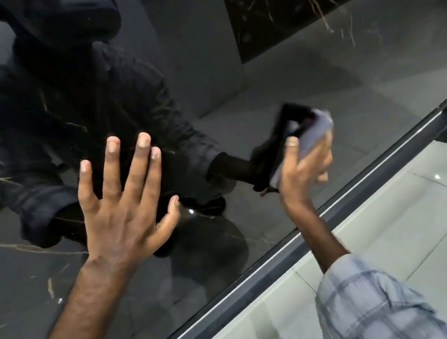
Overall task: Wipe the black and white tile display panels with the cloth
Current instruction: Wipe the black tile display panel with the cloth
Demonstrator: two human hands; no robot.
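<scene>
one cloth [313, 136], right hand [303, 169]; left hand [122, 207] maybe touching one panel [335, 82]

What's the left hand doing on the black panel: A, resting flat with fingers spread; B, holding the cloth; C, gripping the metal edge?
A: the left hand lies flat on the black panel with fingers spread; the right hand holds the cloth.

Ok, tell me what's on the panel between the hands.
Head view: only bare glossy black panel, with a dark reflection, between the spread left hand and the right hand gripping the cloth.
</scene>
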